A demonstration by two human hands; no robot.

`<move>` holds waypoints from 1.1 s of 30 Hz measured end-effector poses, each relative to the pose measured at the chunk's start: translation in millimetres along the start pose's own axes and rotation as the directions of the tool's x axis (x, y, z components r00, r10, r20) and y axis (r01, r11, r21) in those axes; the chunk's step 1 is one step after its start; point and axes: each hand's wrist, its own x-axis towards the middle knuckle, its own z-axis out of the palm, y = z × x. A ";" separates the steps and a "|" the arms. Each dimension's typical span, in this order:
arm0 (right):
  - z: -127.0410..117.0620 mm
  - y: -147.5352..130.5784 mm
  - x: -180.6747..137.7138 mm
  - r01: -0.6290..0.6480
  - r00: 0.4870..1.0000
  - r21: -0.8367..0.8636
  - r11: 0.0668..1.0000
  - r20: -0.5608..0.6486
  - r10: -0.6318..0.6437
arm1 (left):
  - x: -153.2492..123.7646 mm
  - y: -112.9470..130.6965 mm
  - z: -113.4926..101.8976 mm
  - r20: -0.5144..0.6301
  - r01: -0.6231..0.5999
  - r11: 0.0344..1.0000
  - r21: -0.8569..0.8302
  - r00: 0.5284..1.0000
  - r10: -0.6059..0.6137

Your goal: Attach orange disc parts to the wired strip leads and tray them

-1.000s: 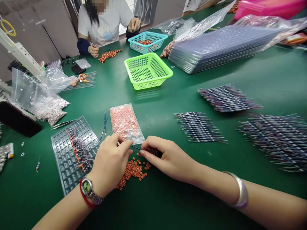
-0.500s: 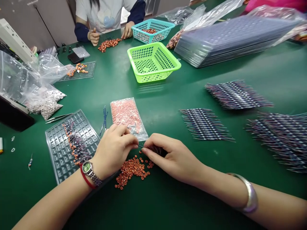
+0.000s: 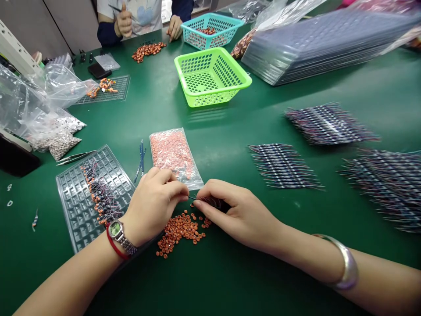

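Observation:
My left hand point(image 3: 157, 202) and my right hand point(image 3: 238, 211) meet fingertip to fingertip, both closed in a pinch. Between them runs a thin dark strip point(image 3: 192, 198), with fine wires showing by the right fingers; most of it is hidden. Just below the fingertips lies a loose pile of small orange round caps point(image 3: 180, 230). A clear bag of similar orange pieces point(image 3: 173, 153) lies flat beyond my hands. Beside my left wrist is a clear blister tray point(image 3: 77, 206) with a row of small wired parts with orange ends point(image 3: 102, 197).
Wired strips point(image 3: 283, 166) lie in flat bundles to the right. A green basket point(image 3: 213, 94) and a blue basket point(image 3: 210, 33) stand farther back, near stacked clear trays point(image 3: 315, 48). Tweezers point(image 3: 75, 158) and plastic bags point(image 3: 49, 109) are at left. A co-worker's hand point(image 3: 124, 22) is across the table.
My view has tilted slightly, so the table's things sit a little higher in it. The co-worker's hand has lifted off the table side. My hands keep the same pinch.

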 end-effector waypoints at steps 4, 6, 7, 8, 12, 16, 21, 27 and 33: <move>-0.3 -0.5 0.6 -0.009 1.000 -0.009 1.000 0.008 0.009 | -0.5 -0.7 0.8 -0.001 -0.001 1.000 0.010 1.000 0.001; -0.4 -0.6 0.5 -0.011 1.000 -0.009 1.000 0.013 0.011 | -0.7 -1.0 1.0 -0.004 -0.001 1.000 0.009 1.000 0.001; -0.4 -0.6 0.4 -0.012 1.000 -0.009 1.000 0.015 0.012 | -0.7 -1.0 1.1 -0.005 -0.002 1.000 0.009 1.000 0.002; -0.5 -0.6 0.2 -0.011 1.000 -0.009 1.000 0.017 0.011 | -0.6 -1.0 1.2 -0.006 -0.004 1.000 0.007 1.000 0.004; -0.6 -0.4 -0.2 -0.012 1.000 -0.008 1.000 0.022 0.012 | -0.1 -1.2 1.7 -0.011 -0.015 1.000 0.003 1.000 0.015; -0.8 -0.2 -0.4 -0.007 1.000 -0.002 1.000 0.021 0.007 | 0.3 -1.4 2.2 -0.009 -0.017 1.000 0.001 1.000 0.017; -0.1 -0.6 -1.7 0.014 1.000 -0.019 1.000 0.018 -0.014 | 0.7 -1.2 2.1 0.003 -0.010 1.000 0.003 1.000 0.010; 1.5 -0.6 -3.5 0.061 0.998 -0.069 0.996 -0.004 -0.061 | 0.2 -0.1 3.1 0.010 -0.065 0.998 -0.002 0.998 0.065; 2.2 -0.3 -3.6 0.123 0.992 -0.074 0.990 -0.024 -0.125 | -2.1 0.2 7.4 -0.019 -0.108 0.994 0.015 0.994 0.108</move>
